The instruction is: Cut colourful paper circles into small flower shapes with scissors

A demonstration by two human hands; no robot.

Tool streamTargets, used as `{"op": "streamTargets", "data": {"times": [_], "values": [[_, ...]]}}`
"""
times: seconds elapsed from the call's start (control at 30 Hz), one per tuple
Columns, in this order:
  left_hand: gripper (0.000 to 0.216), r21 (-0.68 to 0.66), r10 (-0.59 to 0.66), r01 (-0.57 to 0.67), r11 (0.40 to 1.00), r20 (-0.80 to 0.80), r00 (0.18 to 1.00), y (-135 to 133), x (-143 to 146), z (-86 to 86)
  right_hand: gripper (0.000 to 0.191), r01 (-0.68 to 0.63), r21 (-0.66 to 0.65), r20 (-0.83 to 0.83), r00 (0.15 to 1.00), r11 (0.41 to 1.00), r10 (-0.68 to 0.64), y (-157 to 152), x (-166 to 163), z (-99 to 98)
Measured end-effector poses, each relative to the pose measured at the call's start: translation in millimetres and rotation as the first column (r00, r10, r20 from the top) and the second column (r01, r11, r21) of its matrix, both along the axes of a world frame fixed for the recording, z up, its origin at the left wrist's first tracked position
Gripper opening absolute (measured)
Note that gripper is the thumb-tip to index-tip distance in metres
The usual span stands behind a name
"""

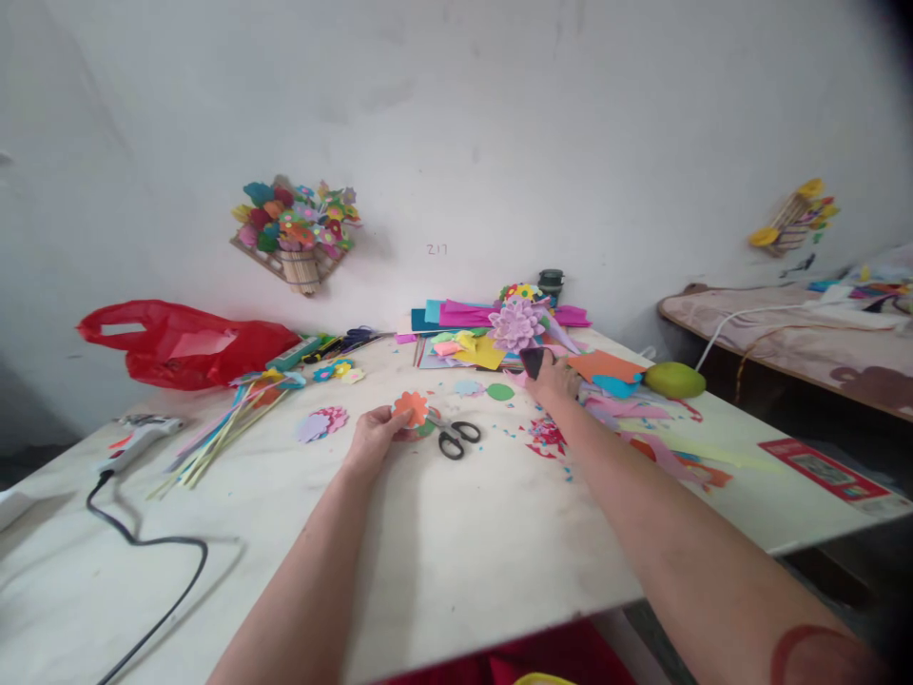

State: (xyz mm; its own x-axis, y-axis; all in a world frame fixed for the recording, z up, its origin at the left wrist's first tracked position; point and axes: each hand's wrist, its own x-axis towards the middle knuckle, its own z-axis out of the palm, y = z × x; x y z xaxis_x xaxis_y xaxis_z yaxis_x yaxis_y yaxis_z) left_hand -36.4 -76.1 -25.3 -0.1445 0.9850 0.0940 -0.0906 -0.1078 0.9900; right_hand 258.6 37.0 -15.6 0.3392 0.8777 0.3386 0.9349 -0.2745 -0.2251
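Note:
My left hand point(377, 436) pinches an orange scalloped paper flower point(411, 408) by its edge. Black-handled scissors point(456, 440) lie just right of it, their blades partly hidden by the flower. Farther off on the right, my right hand point(557, 377) is closed around a dark flat object point(532, 362) whose kind I cannot make out. It is near a large lilac flower point(515, 324) and a yellow sheet point(487, 354). Between the hands lie a green paper disc point(500, 392) and a pale blue scalloped piece point(469, 388).
On the left are a red plastic bag point(192, 347), several thin strips point(218, 438) and a glue gun point(143, 445) with its black cord. Pink and red scraps point(547, 434) lie by my right forearm. A green mango-like fruit point(674, 381) sits at the right edge.

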Motion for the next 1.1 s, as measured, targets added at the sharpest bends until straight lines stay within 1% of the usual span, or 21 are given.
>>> {"op": "streamTargets", "data": {"times": [0.07, 0.1, 0.17, 0.2, 0.23, 0.3, 0.37, 0.4, 0.43, 0.5, 0.57, 0.67, 0.77, 0.83, 0.93, 1.0, 1.07, 1.1], "values": [[0.033, 0.017, -0.004, 0.004, 1.000, 0.001, 1.000, 0, -1, -1.3, 0.055, -0.043, 0.006, 0.075, 0.996, 0.999, 0.043, -5, -9, 7.7], [0.034, 0.020, 0.001, -0.001, 1.000, -0.006, 1.000, 1, -2, -1.9, 0.047, -0.091, 0.012, 0.120, 0.989, 0.996, 0.089, -8, -16, 13.0], [0.034, 0.019, 0.008, -0.008, 1.000, -0.023, 1.000, 1, -4, -3.0, 0.037, -0.230, -0.020, 0.150, 0.961, 0.973, 0.230, -17, -36, 25.3], [0.034, 0.019, 0.020, -0.019, 1.000, -0.025, 0.999, 1, -4, -3.4, 0.033, -0.303, -0.090, 0.118, 0.943, 0.949, 0.312, -24, -48, 31.7], [0.034, 0.018, 0.030, -0.029, 0.999, -0.026, 0.999, 1, -5, -3.6, 0.031, -0.371, -0.150, 0.065, 0.921, 0.917, 0.383, -31, -60, 37.7], [0.034, 0.012, 0.051, -0.051, 0.999, -0.017, 0.999, 2, -5, -3.6, 0.029, -0.512, -0.203, 0.025, 0.849, 0.835, 0.527, -48, -83, 47.4], [0.035, -0.001, 0.063, -0.063, 0.998, -0.002, 0.998, 2, -5, -2.8, 0.025, -0.630, -0.269, 0.026, 0.751, 0.729, 0.659, -67, -101, 52.7], [0.035, -0.005, 0.067, -0.067, 0.998, 0.012, 0.998, 1, -4, -2.2, 0.025, -0.653, -0.331, 0.023, 0.716, 0.681, 0.698, -76, -108, 53.5], [0.035, -0.006, 0.067, -0.067, 0.998, 0.023, 0.997, 1, -4, -1.5, 0.027, -0.659, -0.385, 0.036, 0.689, 0.646, 0.724, -84, -113, 53.2], [0.036, -0.004, 0.074, -0.074, 0.997, 0.036, 0.997, 0, -3, -0.2, 0.033, -0.655, -0.451, 0.079, 0.648, 0.607, 0.758, -97, -120, 49.8], [0.037, -0.001, 0.079, -0.079, 0.997, 0.036, 0.996, 0, -2, 0.6, 0.040, -0.660, -0.452, 0.119, 0.622, 0.600, 0.774, -105, -124, 44.7], [0.036, 0.003, 0.086, -0.087, 0.996, 0.031, 0.996, 0, -2, 0.5, 0.045, -0.674, -0.413, 0.158, 0.609, 0.613, 0.777, -108, -126, 39.4], [0.035, -0.006, 0.093, -0.093, 0.996, 0.029, 0.995, 1, -3, -0.5, 0.037, -0.684, -0.376, 0.150, 0.621, 0.625, 0.770, -104, -123, 39.1], [0.034, -0.005, 0.097, -0.096, 0.995, 0.038, 0.995, 2, -4, -1.1, 0.034, -0.687, -0.348, 0.098, 0.650, 0.638, 0.753, -99, -119, 38.7], [0.034, 0.008, 0.099, -0.100, 0.995, 0.059, 0.993, 4, -6, -1.8, 0.035, -0.708, -0.236, -0.038, 0.692, 0.666, 0.721, -89, -111, 33.0], [0.034, 0.012, 0.107, -0.108, 0.994, 0.073, 0.992, 4, -6, -2.1, 0.027, -0.711, -0.157, -0.163, 0.703, 0.685, 0.692, -82, -107, 26.2], [0.034, 0.014, 0.114, -0.116, 0.993, 0.089, 0.990, 4, -7, -2.0, 0.020, -0.716, -0.107, -0.381, 0.670, 0.689, 0.637, -75, -105, 19.4], [0.034, 0.016, 0.114, -0.116, 0.993, 0.098, 0.989, 3, -7, -1.8, 0.020, -0.714, -0.081, -0.521, 0.625, 0.696, 0.580, -73, -105, 16.5]]}}
